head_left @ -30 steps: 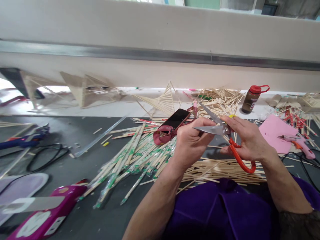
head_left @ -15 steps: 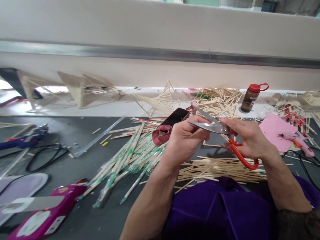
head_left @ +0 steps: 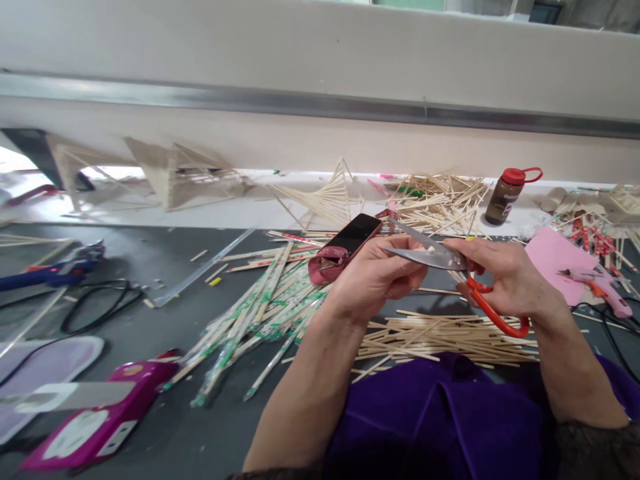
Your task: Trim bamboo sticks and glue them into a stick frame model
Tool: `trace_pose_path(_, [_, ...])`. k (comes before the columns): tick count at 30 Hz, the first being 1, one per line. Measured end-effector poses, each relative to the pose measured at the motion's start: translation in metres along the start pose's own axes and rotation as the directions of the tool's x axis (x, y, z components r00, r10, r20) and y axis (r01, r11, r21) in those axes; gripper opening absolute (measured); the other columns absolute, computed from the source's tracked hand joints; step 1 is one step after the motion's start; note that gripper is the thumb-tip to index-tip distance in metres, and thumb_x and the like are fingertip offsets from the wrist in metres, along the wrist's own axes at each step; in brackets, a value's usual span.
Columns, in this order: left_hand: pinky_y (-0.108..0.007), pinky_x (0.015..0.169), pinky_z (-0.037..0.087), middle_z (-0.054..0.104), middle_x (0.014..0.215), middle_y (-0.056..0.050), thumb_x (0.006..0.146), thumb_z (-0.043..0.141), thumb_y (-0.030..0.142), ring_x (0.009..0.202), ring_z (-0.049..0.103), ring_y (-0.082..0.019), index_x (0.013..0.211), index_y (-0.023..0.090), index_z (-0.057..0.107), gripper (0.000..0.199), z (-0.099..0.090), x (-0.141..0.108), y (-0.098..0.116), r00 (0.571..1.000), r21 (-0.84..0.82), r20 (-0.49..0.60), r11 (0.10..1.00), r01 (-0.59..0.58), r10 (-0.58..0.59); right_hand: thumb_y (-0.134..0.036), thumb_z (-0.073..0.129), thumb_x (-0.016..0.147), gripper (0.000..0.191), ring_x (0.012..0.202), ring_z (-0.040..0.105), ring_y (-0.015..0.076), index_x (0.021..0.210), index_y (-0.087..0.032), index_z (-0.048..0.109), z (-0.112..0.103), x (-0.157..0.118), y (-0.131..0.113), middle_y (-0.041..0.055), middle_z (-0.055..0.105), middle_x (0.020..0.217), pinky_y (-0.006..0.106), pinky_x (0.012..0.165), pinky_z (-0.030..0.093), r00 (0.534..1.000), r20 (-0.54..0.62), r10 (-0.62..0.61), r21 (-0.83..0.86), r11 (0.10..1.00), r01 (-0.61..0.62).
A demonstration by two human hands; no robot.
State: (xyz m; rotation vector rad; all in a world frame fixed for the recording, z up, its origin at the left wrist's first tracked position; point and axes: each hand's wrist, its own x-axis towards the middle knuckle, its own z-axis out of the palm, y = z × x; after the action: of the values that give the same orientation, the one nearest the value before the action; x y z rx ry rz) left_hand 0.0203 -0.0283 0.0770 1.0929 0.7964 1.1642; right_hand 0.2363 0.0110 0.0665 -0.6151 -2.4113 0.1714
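Note:
Scissors (head_left: 435, 258) with red-orange handles have their blades apart, pointing left. My right hand (head_left: 505, 277) is closed on them near the pivot, and one handle loop hangs below the palm. My left hand (head_left: 383, 273) is closed beside the blades; its fingers pinch something small and pale, largely hidden by the blades and fingers. Below both hands lies a spread of bare wooden sticks (head_left: 450, 339). A phone (head_left: 356, 233) and a dark red strap (head_left: 327, 265) rest just behind my left hand.
Wrapped chopsticks (head_left: 260, 313) cover the middle left. A magenta device (head_left: 110, 413) and blue glue gun (head_left: 65, 270) lie left. Behind stand stick models (head_left: 325, 200), a stick heap (head_left: 440, 200) and a bottle (head_left: 505, 197). Pink paper (head_left: 555, 260) and a pink glue gun (head_left: 600, 287) lie right.
The view has shifted slightly, so most things appear a little further right. Both hands keep their holds, and the scissor blades remain apart.

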Motion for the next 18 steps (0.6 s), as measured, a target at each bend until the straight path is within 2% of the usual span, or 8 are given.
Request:
trace_pose_path(2, [-0.018,0.034,0.023,0.058,0.051,0.002,0.07,0.078,0.033,0.035,0.038,-0.004,0.067,0.016,0.061,0.024,0.001,0.001,-0.002,0.993,0.141,-0.086,0.987,-0.072,0.084,-0.026,0.063,0.083,0.046,0.064,0.057,0.0131,0.127,-0.014,0.063,0.001,0.0,0.001,0.0024,0.069,0.083,0.027,0.059,0.044,0.999,0.0,0.04,-0.024,0.999,-0.04])
trace_pose_path(4, [-0.02,0.038,0.032,0.062,0.057,0.002,0.072,0.076,0.028,0.041,0.047,-0.007,0.073,0.017,0.065,0.016,0.003,0.002,-0.007,0.951,0.342,-0.185,0.923,-0.174,0.248,-0.028,0.064,0.081,0.047,0.064,0.057,0.0132,0.127,-0.014,0.064,0.003,0.0,0.002,0.0024,0.07,0.084,0.027,0.059,0.044,0.996,-0.009,0.086,-0.046,0.995,-0.087])
trace_pose_path(7, [-0.023,0.048,0.042,0.063,0.063,0.003,0.075,0.075,0.026,0.051,0.051,-0.009,0.078,0.019,0.066,0.011,0.006,0.003,-0.017,0.791,0.642,-0.25,0.707,-0.297,0.559,-0.031,0.066,0.08,0.051,0.064,0.059,0.0138,0.128,-0.013,0.063,0.004,-0.001,0.002,0.0037,0.072,0.086,0.028,0.06,0.046,0.989,-0.032,0.146,-0.061,0.987,-0.147])
trace_pose_path(9, [-0.024,0.055,0.045,0.065,0.066,0.002,0.079,0.073,0.026,0.057,0.054,-0.01,0.075,0.02,0.065,0.01,0.007,0.004,-0.022,0.674,0.788,-0.213,0.532,-0.309,0.707,-0.033,0.066,0.08,0.053,0.066,0.06,0.0145,0.129,-0.014,0.062,0.004,-0.001,0.001,0.0042,0.072,0.088,0.028,0.062,0.047,0.986,-0.047,0.163,-0.06,0.984,-0.165])
trace_pose_path(11, [-0.025,0.06,0.048,0.067,0.068,0.001,0.083,0.07,0.025,0.061,0.057,-0.011,0.074,0.02,0.064,0.011,0.009,0.003,-0.023,0.607,0.88,-0.127,0.371,-0.297,0.785,-0.034,0.066,0.08,0.053,0.065,0.06,0.0143,0.129,-0.015,0.062,0.004,-0.001,0.0,0.0033,0.072,0.086,0.028,0.061,0.047,0.986,-0.054,0.16,-0.054,0.985,-0.163])
trace_pose_path(13, [-0.025,0.064,0.05,0.07,0.071,-0.001,0.086,0.066,0.021,0.063,0.06,-0.012,0.076,0.02,0.065,0.01,0.009,0.0,-0.022,0.572,0.926,-0.034,0.241,-0.29,0.82,-0.035,0.066,0.08,0.052,0.064,0.058,0.0133,0.129,-0.017,0.061,0.003,0.0,-0.001,0.0017,0.07,0.083,0.027,0.059,0.045,0.987,-0.056,0.15,-0.042,0.987,-0.152])
trace_pose_path(15, [-0.024,0.066,0.051,0.073,0.074,-0.001,0.088,0.064,0.018,0.065,0.063,-0.012,0.077,0.02,0.067,0.011,0.01,-0.003,-0.019,0.559,0.942,0.024,0.169,-0.291,0.829,-0.034,0.065,0.081,0.05,0.062,0.057,0.0123,0.128,-0.017,0.062,0.002,0.001,-0.003,0.0006,0.069,0.081,0.026,0.058,0.044,0.989,-0.053,0.136,-0.014,0.99,-0.137])
trace_pose_path(18, [-0.023,0.066,0.051,0.074,0.076,-0.001,0.089,0.063,0.018,0.065,0.064,-0.011,0.08,0.021,0.069,0.01,0.012,-0.007,-0.016,0.592,0.93,0.013,0.207,-0.302,0.806,-0.032,0.064,0.082,0.047,0.061,0.056,0.0115,0.126,-0.015,0.063,0.001,0.001,-0.005,0.0006,0.068,0.079,0.025,0.057,0.044,0.991,-0.037,0.129,0.026,0.991,-0.128])
